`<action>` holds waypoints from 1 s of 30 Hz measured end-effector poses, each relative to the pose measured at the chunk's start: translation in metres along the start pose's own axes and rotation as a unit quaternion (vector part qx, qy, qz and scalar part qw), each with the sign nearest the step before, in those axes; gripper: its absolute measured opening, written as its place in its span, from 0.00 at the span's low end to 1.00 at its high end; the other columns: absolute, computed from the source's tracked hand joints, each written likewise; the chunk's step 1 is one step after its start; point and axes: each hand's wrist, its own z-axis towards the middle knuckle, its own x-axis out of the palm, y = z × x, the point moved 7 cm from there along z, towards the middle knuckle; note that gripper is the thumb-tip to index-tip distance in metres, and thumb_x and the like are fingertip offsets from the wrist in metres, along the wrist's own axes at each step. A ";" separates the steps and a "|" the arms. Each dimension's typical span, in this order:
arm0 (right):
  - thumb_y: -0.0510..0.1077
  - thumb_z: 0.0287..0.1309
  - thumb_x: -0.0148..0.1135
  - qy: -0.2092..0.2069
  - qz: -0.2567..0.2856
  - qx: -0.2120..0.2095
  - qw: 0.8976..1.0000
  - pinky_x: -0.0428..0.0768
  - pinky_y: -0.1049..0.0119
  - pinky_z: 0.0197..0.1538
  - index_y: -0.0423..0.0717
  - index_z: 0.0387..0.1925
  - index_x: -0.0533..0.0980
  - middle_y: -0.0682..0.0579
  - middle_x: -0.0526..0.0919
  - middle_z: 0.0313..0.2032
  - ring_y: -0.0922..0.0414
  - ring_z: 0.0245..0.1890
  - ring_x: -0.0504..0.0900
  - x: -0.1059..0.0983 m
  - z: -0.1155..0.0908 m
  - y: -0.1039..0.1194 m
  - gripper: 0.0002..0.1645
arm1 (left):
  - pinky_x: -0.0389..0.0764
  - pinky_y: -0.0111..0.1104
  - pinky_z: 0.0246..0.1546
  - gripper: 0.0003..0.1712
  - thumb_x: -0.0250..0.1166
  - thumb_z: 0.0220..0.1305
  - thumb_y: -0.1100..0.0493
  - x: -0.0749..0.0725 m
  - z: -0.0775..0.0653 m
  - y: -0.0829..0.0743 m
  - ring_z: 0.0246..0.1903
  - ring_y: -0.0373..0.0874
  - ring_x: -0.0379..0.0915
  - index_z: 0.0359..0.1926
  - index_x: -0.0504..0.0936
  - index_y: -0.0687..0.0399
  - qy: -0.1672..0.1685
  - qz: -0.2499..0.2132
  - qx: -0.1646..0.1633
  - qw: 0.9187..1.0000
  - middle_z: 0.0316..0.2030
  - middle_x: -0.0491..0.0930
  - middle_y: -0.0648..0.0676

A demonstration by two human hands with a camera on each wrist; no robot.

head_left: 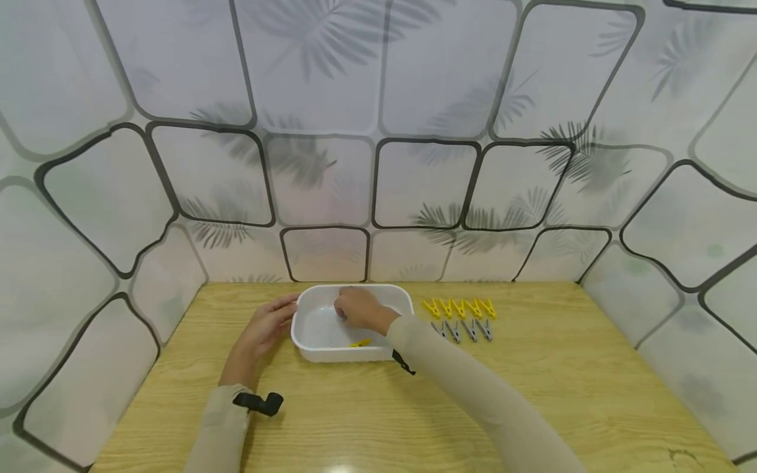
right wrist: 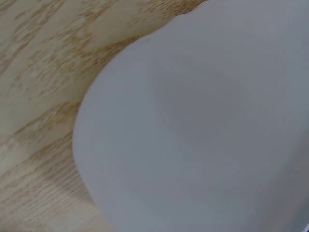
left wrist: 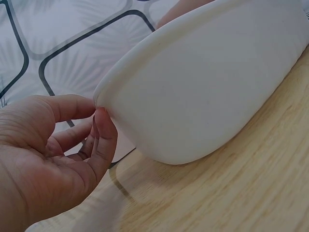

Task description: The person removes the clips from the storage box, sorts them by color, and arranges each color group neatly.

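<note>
A white plastic basin [head_left: 349, 355] stands on the table. My left hand [head_left: 269, 328] is at its left end, where thumb and fingertips pinch the rim, as the left wrist view shows close up at the basin wall [left wrist: 193, 96]. Reaching inside the basin, my right hand [head_left: 357, 307] has its fingers curled, with a small grey bit of a clothespin [head_left: 342, 317] showing at the fingertips; most of it is hidden. A yellow clothespin [head_left: 359, 343] lies in the basin near the front wall. The right wrist view shows only the basin's outer wall [right wrist: 183, 121] and wood.
Right of the basin, several yellow clothespins [head_left: 460, 309] lie in a row on the wooden table [head_left: 331, 420]. Nearer to me is a row of several grey clothespins [head_left: 471, 330], partly behind my right sleeve [head_left: 473, 387]. A patterned backdrop [head_left: 426, 184] closes off the back and sides.
</note>
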 end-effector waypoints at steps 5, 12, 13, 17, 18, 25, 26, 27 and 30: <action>0.37 0.60 0.69 0.008 -0.022 0.001 1.000 0.79 0.68 0.44 0.47 0.35 0.87 0.54 0.83 0.39 0.60 0.38 0.77 -0.001 -0.001 0.000 0.04 | 0.83 0.25 0.45 0.32 0.60 0.76 0.60 -0.002 0.000 0.000 0.44 0.30 0.80 0.74 0.64 0.69 -0.006 -0.003 -0.004 1.000 0.42 0.84 0.37; 0.39 0.62 0.69 0.017 -0.016 0.000 1.000 0.75 0.70 0.40 0.47 0.31 0.85 0.54 0.82 0.37 0.61 0.35 0.74 -0.001 -0.001 -0.002 0.03 | 0.83 0.25 0.46 0.34 0.59 0.76 0.59 -0.001 0.001 -0.001 0.45 0.29 0.80 0.75 0.61 0.69 0.001 0.009 -0.003 1.000 0.44 0.83 0.36; 0.38 0.62 0.69 0.017 -0.011 -0.002 1.000 0.76 0.69 0.40 0.47 0.32 0.85 0.54 0.82 0.37 0.60 0.35 0.74 -0.003 -0.002 -0.001 0.03 | 0.83 0.25 0.46 0.34 0.59 0.76 0.59 -0.001 0.001 -0.001 0.45 0.29 0.80 0.75 0.61 0.69 0.000 0.006 -0.004 1.000 0.44 0.84 0.36; 0.37 0.59 0.67 -0.007 -0.006 -0.032 0.999 0.79 0.66 0.41 0.48 0.33 0.86 0.54 0.81 0.37 0.58 0.37 0.77 -0.008 -0.001 -0.002 0.04 | 0.83 0.25 0.46 0.33 0.60 0.76 0.59 0.000 0.000 -0.002 0.44 0.29 0.80 0.75 0.62 0.70 -0.002 0.005 -0.006 1.000 0.42 0.84 0.36; 0.37 0.58 0.68 -0.013 -0.012 -0.037 0.999 0.79 0.65 0.41 0.49 0.32 0.86 0.53 0.82 0.36 0.57 0.37 0.78 -0.011 -0.002 -0.001 0.04 | 0.83 0.25 0.45 0.33 0.60 0.76 0.60 0.000 0.000 -0.002 0.44 0.29 0.79 0.75 0.62 0.70 -0.003 0.005 -0.006 1.000 0.42 0.84 0.36; 0.39 0.56 0.70 -0.038 -0.045 -0.042 0.997 0.79 0.62 0.42 0.50 0.35 0.86 0.53 0.82 0.38 0.55 0.41 0.79 -0.040 -0.019 0.000 0.05 | 0.83 0.25 0.46 0.32 0.60 0.76 0.60 0.000 0.001 -0.001 0.44 0.29 0.80 0.74 0.63 0.70 -0.004 0.009 -0.002 1.000 0.42 0.84 0.35; 0.40 0.57 0.70 -0.044 -0.044 -0.043 0.997 0.78 0.62 0.42 0.50 0.36 0.86 0.53 0.81 0.39 0.55 0.41 0.79 -0.044 -0.022 -0.001 0.05 | 0.83 0.25 0.46 0.32 0.59 0.76 0.61 -0.001 0.001 0.000 0.44 0.29 0.80 0.74 0.64 0.70 -0.004 0.008 -0.002 1.000 0.42 0.84 0.35; 0.41 0.57 0.71 -0.051 -0.040 -0.044 0.997 0.78 0.61 0.42 0.50 0.37 0.86 0.53 0.81 0.39 0.55 0.41 0.78 -0.048 -0.025 -0.002 0.05 | 0.83 0.25 0.46 0.31 0.59 0.76 0.61 -0.001 0.001 0.000 0.44 0.29 0.80 0.73 0.64 0.70 -0.006 0.007 -0.002 1.000 0.42 0.84 0.35; 0.43 0.59 0.72 -0.089 -0.010 -0.051 0.995 0.77 0.59 0.44 0.50 0.39 0.85 0.52 0.81 0.40 0.54 0.42 0.78 -0.060 -0.035 -0.010 0.05 | 0.84 0.25 0.46 0.31 0.60 0.75 0.61 -0.001 0.001 0.001 0.44 0.30 0.81 0.73 0.66 0.69 -0.009 0.002 -0.002 1.000 0.42 0.84 0.35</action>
